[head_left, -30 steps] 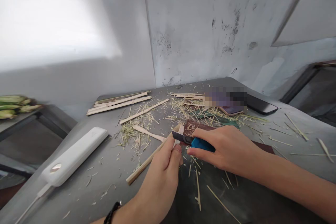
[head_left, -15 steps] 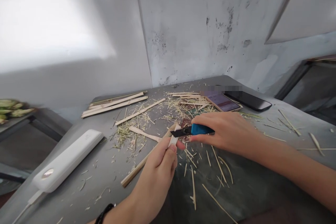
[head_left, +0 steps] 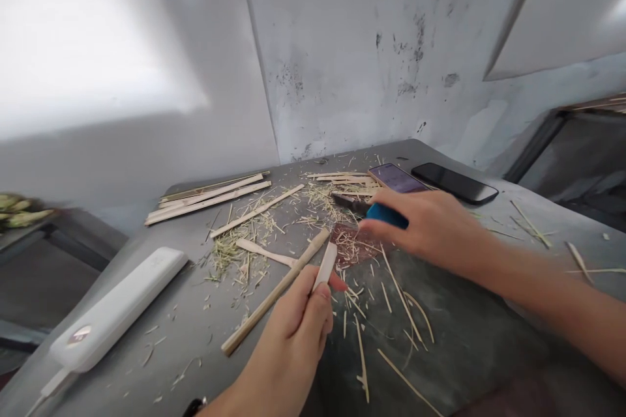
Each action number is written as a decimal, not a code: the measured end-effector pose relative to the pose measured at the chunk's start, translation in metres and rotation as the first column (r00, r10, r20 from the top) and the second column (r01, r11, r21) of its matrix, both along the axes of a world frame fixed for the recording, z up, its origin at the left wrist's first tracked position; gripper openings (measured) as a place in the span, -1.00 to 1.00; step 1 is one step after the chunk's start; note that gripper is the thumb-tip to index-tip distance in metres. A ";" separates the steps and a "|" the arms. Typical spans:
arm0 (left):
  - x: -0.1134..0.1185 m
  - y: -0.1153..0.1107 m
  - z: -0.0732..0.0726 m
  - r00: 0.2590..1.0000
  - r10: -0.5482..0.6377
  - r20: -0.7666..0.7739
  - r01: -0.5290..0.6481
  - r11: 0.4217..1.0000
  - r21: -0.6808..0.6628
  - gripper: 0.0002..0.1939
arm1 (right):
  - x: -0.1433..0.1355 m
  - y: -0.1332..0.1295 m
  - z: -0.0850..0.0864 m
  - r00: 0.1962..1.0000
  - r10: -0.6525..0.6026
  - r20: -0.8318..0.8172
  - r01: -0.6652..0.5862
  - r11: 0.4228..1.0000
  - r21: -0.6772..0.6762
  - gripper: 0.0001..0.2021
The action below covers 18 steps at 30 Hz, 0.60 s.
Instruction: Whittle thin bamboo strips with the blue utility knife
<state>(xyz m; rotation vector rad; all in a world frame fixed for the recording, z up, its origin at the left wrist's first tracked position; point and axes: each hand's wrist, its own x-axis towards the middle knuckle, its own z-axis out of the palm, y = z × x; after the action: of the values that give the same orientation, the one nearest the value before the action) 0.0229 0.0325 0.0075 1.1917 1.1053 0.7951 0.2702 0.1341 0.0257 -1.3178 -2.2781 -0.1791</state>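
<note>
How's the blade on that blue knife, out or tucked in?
Out. The dark blade, a bit blurry, sticks out past the blue handle held in the right hand.

The left hand (head_left: 296, 326) has a pale wooden strip (head_left: 325, 265) in its grip, angled away; the right hand (head_left: 428, 220) holds a blue-handled cutter (head_left: 387, 214) apart from it, blade blurred. On the worktop (head_left: 190, 290) lie a longer stick (head_left: 274, 295), scattered shavings (head_left: 359, 246), a white cabled device (head_left: 117, 309) and, farther back, two phones (head_left: 454, 182)
</note>
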 end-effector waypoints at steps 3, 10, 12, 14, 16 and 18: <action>0.001 0.002 0.002 0.999 -0.001 0.037 0.001 1.000 0.006 -0.68 | -0.022 -0.025 -0.006 0.985 0.169 0.012 -0.169 0.986 -0.001 -0.45; 0.004 0.001 0.004 0.996 0.047 0.073 -0.047 0.999 -0.001 -0.70 | -0.031 -0.033 -0.012 0.948 0.303 0.093 -0.291 0.949 -0.122 -0.50; 0.004 0.002 0.004 0.997 0.060 0.050 -0.059 0.998 -0.020 -0.70 | -0.030 -0.030 -0.012 0.948 0.298 0.114 -0.281 0.949 -0.140 -0.50; 0.003 0.003 0.004 0.998 0.069 0.016 -0.068 0.997 -0.032 -0.67 | -0.029 -0.026 -0.012 0.952 0.277 0.128 -0.258 0.955 -0.149 -0.51; 0.003 0.005 0.004 0.998 0.066 -0.012 -0.067 0.997 -0.036 -0.64 | -0.027 -0.022 -0.011 0.959 0.257 0.116 -0.240 0.960 -0.143 -0.54; 0.002 0.007 0.004 0.998 0.056 -0.024 -0.057 0.998 -0.036 -0.63 | -0.023 -0.017 -0.009 0.967 0.240 0.090 -0.228 0.965 -0.129 -0.58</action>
<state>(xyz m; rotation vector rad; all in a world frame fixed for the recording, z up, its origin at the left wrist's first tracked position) 0.0247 0.0399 0.0115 1.1458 1.1725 0.8027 0.2471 0.1176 0.0167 -1.1046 -2.5463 -0.0329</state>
